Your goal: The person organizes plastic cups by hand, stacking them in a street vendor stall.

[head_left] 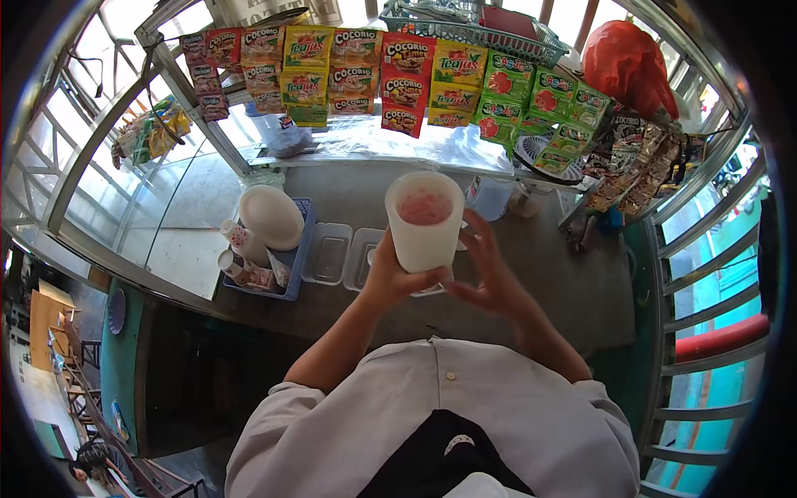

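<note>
A tall whitish cup (425,241) with something pink inside is held up over the grey counter, in front of my chest. My left hand (392,270) is wrapped round its left side and lower part. On the right, my right hand (488,270) has its fingers apart, with the fingertips at or very near the cup's side; whether they touch it I cannot tell. Two clear plastic containers (327,254) lie on the counter left of and partly behind my left hand.
A blue basket (300,249) with a white round lid and stacked cups stands left. Drink sachets (407,83) hang across the top. Jars (490,197) stand behind my right hand. Metal bars (706,340) line the right side. A person (95,465) is at bottom left.
</note>
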A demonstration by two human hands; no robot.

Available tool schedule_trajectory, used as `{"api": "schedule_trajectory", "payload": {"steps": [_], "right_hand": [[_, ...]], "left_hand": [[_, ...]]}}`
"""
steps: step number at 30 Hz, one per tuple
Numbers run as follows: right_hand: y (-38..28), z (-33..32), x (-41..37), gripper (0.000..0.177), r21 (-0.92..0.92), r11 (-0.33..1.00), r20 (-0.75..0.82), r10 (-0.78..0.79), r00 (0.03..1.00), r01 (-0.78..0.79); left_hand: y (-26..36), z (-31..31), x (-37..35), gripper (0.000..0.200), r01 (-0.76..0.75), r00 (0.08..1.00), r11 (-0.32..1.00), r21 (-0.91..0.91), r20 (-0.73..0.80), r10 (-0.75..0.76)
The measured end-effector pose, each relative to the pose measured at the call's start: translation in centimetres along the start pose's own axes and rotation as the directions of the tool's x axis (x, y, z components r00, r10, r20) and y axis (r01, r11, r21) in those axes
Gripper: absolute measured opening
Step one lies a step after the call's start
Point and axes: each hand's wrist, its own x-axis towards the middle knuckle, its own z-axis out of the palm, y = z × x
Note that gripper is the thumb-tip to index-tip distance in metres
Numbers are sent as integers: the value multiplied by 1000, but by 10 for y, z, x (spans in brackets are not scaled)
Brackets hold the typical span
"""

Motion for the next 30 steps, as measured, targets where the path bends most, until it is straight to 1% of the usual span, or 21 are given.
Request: {"api": "schedule_trajectory", "payload": {"steps": [1, 2, 3, 4, 5, 6, 7, 8, 9, 10, 11, 13, 14, 16, 18, 19, 21, 23, 25, 29, 30], "right_hand": [[2, -15, 3, 70, -98, 995, 52, -17, 999, 22], [-1, -28, 6, 70, -95, 995, 55, -18, 998, 23], [-6, -40, 8, 75, -12, 1000, 12, 24, 1000, -24], [-13, -48, 11, 79, 73, 995, -29, 74, 997, -72], [-22, -53, 16, 79, 77, 994, -29, 81, 996, -78], [-31, -58, 21, 81, 12, 1000, 2, 24, 1000, -24], [-39, -62, 26, 84, -53, 998, 37, -30, 999, 32], [-47, -61, 30, 84, -54, 998, 36, -25, 999, 27], [-56, -58, 35, 85, -107, 994, 100, -24, 995, 35], [-59, -55, 37, 86, -157, 986, 164, -20, 986, 46], [-58, -56, 37, 86, -156, 987, 163, -15, 986, 41], [-55, -57, 37, 86, -125, 989, 271, 112, 956, -80], [-56, -57, 37, 86, -122, 989, 273, 111, 956, -80], [-58, -57, 36, 83, -96, 994, 195, 72, 978, -54], [-61, -58, 38, 81, -96, 994, 179, 65, 982, -48], [-62, -59, 39, 80, -103, 994, 159, 58, 986, -41], [-60, -66, 43, 78, -108, 994, 166, 53, 985, -36], [-57, -70, 42, 75, -114, 993, 174, 48, 984, -28], [-55, -70, 41, 77, -53, 995, 171, 89, 981, -81], [-69, -66, 40, 78, -34, 986, 178, 166, 970, -162], [-72, -64, 40, 77, -76, 994, 157, 93, 983, -82]], "left_hand": [[5, -3, -1, 93, -2, 1000, 1000, 0, -5, 2], [11, -5, -3, 90, -88, 996, 983, 160, -6, 90], [18, -6, -5, 87, -166, 985, 935, 315, 8, 172], [22, -6, -8, 87, -158, 986, 936, 315, 7, 165], [25, -6, -10, 86, -152, 986, 902, 404, 2, 165], [28, -6, -12, 85, -147, 986, 860, 488, -1, 169], [28, -5, -13, 85, -145, 986, 862, 486, 1, 165], [29, -5, -15, 86, -172, 982, 783, 597, 36, 188], [29, -5, -16, 86, -198, 976, 690, 696, 73, 205], [31, -5, -18, 86, -195, 977, 692, 695, 75, 200], [33, -6, -19, 86, -162, 985, 682, 713, 72, 158], [35, -9, -21, 87, -127, 991, 668, 733, 66, 116], [35, -12, -22, 87, -128, 991, 660, 740, 68, 115], [33, -13, -25, 87, -119, 992, 653, 748, 64, 108], [32, -13, -27, 88, -144, 988, 711, 688, 54, 148], [32, -14, -28, 88, -141, 988, 710, 689, 53, 144], [33, -14, -29, 89, -116, 991, 739, 663, 29, 130], [37, -15, -30, 87, -129, 989, 727, 674, 38, 140], [39, -15, -30, 86, -140, 988, 714, 686, 43, 152], [37, -17, -30, 87, -134, 987, 717, 684, 24, 162], [35, -17, -29, 88, -141, 985, 716, 683, 25, 170]]}}
